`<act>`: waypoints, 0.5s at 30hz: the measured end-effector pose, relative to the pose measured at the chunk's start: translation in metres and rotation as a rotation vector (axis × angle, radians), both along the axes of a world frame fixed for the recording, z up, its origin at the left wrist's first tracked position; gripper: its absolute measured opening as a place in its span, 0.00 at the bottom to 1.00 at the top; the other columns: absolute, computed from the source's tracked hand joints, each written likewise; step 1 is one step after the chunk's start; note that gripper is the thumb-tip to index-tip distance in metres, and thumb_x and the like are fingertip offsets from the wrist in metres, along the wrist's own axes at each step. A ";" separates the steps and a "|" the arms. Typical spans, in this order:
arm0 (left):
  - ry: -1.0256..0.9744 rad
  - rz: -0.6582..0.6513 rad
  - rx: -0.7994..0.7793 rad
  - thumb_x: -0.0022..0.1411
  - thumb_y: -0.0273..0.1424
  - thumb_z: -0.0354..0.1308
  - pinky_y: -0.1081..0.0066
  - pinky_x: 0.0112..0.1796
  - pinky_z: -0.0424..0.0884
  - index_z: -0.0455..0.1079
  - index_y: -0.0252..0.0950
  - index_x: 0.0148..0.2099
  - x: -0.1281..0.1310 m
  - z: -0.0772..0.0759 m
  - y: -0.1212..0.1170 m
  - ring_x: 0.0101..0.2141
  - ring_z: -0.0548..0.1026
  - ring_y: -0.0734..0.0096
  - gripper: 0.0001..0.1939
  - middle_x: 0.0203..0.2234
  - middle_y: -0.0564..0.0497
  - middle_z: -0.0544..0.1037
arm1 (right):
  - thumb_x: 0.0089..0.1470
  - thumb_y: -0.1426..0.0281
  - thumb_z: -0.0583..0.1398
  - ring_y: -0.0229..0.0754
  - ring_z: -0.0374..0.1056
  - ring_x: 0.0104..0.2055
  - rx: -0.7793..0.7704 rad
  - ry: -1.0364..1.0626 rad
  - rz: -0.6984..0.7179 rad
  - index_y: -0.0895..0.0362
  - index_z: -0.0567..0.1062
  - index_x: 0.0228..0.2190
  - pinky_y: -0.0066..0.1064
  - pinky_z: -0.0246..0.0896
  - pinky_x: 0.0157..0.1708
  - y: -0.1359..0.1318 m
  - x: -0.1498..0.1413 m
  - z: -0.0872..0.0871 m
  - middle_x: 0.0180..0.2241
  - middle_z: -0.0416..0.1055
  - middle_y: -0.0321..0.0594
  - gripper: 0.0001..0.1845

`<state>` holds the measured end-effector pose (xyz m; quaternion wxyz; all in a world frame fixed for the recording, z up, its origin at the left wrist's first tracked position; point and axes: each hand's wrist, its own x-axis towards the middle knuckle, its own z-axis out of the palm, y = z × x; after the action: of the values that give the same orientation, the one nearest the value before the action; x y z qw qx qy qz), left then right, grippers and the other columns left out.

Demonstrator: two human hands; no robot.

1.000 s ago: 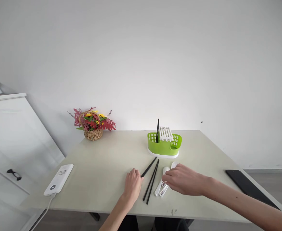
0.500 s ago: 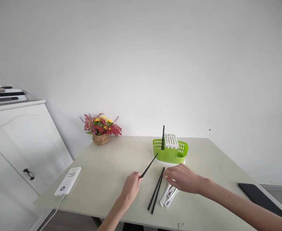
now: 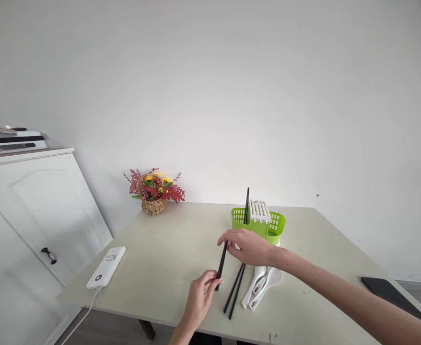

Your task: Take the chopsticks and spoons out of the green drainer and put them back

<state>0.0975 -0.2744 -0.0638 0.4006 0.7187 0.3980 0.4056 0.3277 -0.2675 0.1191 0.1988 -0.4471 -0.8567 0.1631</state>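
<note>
Black chopsticks (image 3: pixel 222 263) slant upward between my two hands, held close together. My left hand (image 3: pixel 200 293) pinches their lower part, and the fingers of my right hand (image 3: pixel 244 245) close on their upper end. Just right of my left hand, another pair of black chopsticks (image 3: pixel 235 291) lies on the table. Several white spoons (image 3: pixel 264 286) rest beside that pair, below my right forearm. Behind my right hand stands a green utensil basket (image 3: pixel 239 219) with a white slotted rack (image 3: pixel 259 211); black chopsticks (image 3: pixel 247 206) stand upright in its left compartment.
A wicker basket of artificial flowers (image 3: pixel 154 206) sits at the table's back left. On the left edge lies a white power bank (image 3: pixel 106 267) with a cable. A black phone-like slab (image 3: pixel 393 297) is at the right. A white cabinet (image 3: pixel 52 206) stands left.
My left hand has lifted the chopsticks from the table and tilted them more upright. My right hand has left the spoons, moved left and taken their upper end. The view has shifted slightly.
</note>
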 end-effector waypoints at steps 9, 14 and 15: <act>-0.029 0.025 -0.029 0.71 0.49 0.55 0.66 0.48 0.80 0.74 0.38 0.46 -0.001 -0.010 -0.003 0.45 0.85 0.57 0.19 0.41 0.43 0.86 | 0.69 0.62 0.52 0.46 0.74 0.42 -0.073 -0.081 0.001 0.55 0.78 0.37 0.35 0.62 0.39 -0.015 -0.012 0.016 0.41 0.79 0.43 0.17; -0.055 0.027 -0.080 0.68 0.48 0.60 0.66 0.47 0.80 0.77 0.37 0.42 -0.002 -0.011 -0.001 0.43 0.85 0.57 0.19 0.40 0.43 0.86 | 0.70 0.62 0.52 0.41 0.72 0.34 -0.124 0.016 -0.039 0.55 0.76 0.33 0.30 0.61 0.35 -0.011 -0.022 0.004 0.33 0.77 0.39 0.18; -0.063 0.025 -0.089 0.68 0.48 0.60 0.66 0.47 0.80 0.78 0.37 0.42 -0.003 -0.011 -0.001 0.43 0.85 0.57 0.19 0.40 0.43 0.86 | 0.70 0.62 0.52 0.40 0.71 0.33 -0.127 0.037 -0.044 0.55 0.76 0.33 0.30 0.61 0.34 -0.011 -0.023 0.001 0.32 0.76 0.38 0.18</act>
<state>0.0948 -0.2752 -0.0748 0.4394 0.6820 0.4117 0.4151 0.3048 -0.2782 0.1206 0.1895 -0.4743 -0.8308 0.2213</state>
